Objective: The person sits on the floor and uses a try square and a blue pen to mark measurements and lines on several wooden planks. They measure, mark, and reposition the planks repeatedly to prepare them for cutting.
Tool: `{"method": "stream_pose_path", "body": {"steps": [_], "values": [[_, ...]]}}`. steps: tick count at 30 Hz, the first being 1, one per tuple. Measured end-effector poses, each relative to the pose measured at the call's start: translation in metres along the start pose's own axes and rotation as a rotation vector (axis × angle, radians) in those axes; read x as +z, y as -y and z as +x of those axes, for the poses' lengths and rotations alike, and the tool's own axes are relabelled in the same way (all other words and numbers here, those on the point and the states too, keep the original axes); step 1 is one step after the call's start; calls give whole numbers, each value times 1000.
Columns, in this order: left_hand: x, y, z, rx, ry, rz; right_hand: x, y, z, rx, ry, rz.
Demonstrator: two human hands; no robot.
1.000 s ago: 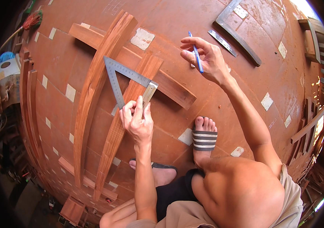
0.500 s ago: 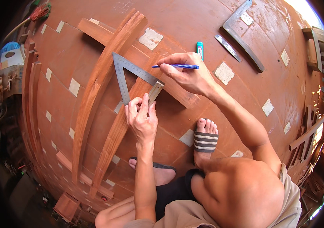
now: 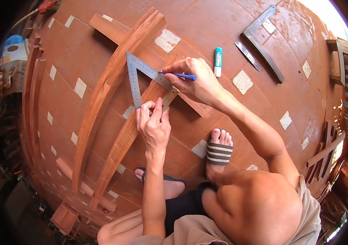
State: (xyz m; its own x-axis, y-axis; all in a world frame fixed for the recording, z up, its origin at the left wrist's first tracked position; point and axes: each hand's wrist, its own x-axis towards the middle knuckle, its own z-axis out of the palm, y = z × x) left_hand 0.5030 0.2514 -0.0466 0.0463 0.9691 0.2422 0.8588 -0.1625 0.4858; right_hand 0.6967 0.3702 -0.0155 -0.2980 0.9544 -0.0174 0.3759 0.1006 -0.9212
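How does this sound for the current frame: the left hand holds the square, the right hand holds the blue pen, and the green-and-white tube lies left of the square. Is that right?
Not quite: the tube lies right of the square, as the head view shows. The left hand does hold the square, and the right hand the blue pen.
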Motion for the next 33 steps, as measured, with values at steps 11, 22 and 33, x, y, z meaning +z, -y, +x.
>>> {"method": "stream_pose_path", "body": {"steps": [11,22,33], "values": [[2,-2,1,0,-18,-10,-31,23,-32,204,114,-208],[17,-93,7,292,116,-261,-32,-23,-72,451,-456,192],[-230,70,53,241,323,430,-129,-155,23,350,-470,-357]]}}
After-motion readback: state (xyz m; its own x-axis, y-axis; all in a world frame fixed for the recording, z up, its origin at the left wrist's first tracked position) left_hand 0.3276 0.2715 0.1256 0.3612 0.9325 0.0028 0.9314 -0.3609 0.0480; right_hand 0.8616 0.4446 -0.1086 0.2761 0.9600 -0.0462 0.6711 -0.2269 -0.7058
